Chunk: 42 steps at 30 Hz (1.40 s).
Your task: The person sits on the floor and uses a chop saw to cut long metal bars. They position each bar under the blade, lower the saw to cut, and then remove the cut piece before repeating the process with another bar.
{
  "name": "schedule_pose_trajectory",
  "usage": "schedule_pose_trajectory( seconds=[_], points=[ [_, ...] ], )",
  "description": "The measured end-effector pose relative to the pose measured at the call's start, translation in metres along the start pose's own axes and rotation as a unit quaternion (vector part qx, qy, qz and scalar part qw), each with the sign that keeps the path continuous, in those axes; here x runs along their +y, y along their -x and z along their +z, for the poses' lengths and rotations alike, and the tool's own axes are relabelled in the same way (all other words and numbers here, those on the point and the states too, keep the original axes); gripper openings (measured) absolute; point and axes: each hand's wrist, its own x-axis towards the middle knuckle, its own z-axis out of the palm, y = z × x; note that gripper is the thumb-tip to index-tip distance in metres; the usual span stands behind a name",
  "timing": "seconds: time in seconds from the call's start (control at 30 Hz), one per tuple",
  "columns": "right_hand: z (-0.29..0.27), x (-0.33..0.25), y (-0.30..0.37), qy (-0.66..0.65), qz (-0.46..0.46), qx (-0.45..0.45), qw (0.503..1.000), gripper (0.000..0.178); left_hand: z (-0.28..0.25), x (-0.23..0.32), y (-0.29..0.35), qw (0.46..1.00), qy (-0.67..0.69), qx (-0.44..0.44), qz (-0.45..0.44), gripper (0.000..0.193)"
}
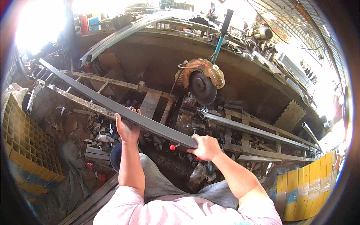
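Note:
A long grey metal tube [150, 123] slants from the far left down to the middle in front of me. My left hand [128, 126] supports it from below partway along, thumb up on the near side and fingertips showing past the far side. At the tube's near right end, my right hand [206, 147] is wrapped round it. Beyond my hands stands a cut-off saw with a dark disc [203, 87], a worn orange guard [214, 73] and a blue handle bar [218, 48]. A second metal tube [255, 131] lies on the rack to the right, one end near the saw.
A ladder-like metal rack [101, 79] runs left of the saw. Short tube offcuts [101, 137] litter the floor. Yellow slotted crates stand at left [30, 150] and right [307, 189]. A red knob [172, 147] sits near my right hand. Long metal profiles [127, 32] lie at the back.

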Motion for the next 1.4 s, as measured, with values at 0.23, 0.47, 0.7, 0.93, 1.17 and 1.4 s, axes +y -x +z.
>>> schedule_pose_trajectory(
  seconds=[0.23, 0.47, 0.7, 0.93, 1.17, 1.4],
  points=[
    [-0.113, 0.03, 0.116, -0.031, 0.022, 0.073, 0.997, 0.043, 0.105, 0.065, -0.014, 0.988, 0.077, -0.125, 0.052, 0.079],
    [-0.144, 0.075, 0.301, 0.031, 0.169, 0.123, 0.977, 0.045, 0.133, 0.047, 0.041, 0.978, 0.095, -0.185, 0.005, 0.074],
    [-0.136, 0.085, 0.446, -0.09, 0.291, -0.004, 0.952, 0.064, 0.162, -0.051, 0.093, 0.968, 0.05, -0.231, -0.078, 0.061],
    [-0.088, 0.07, 0.574, -0.338, 0.459, -0.112, 0.814, 0.049, 0.171, -0.138, 0.133, 0.955, 0.027, -0.217, -0.199, 0.052],
    [-0.048, 0.014, 0.592, -0.589, 0.45, -0.094, 0.664, 0.051, 0.148, -0.167, 0.121, 0.944, -0.011, -0.161, -0.288, 0.048],
    [-0.084, -0.033, 0.515, -0.486, 0.407, -0.121, 0.764, 0.053, 0.147, -0.165, 0.051, 0.95, -0.046, -0.057, -0.303, 0.046]
  ],
)
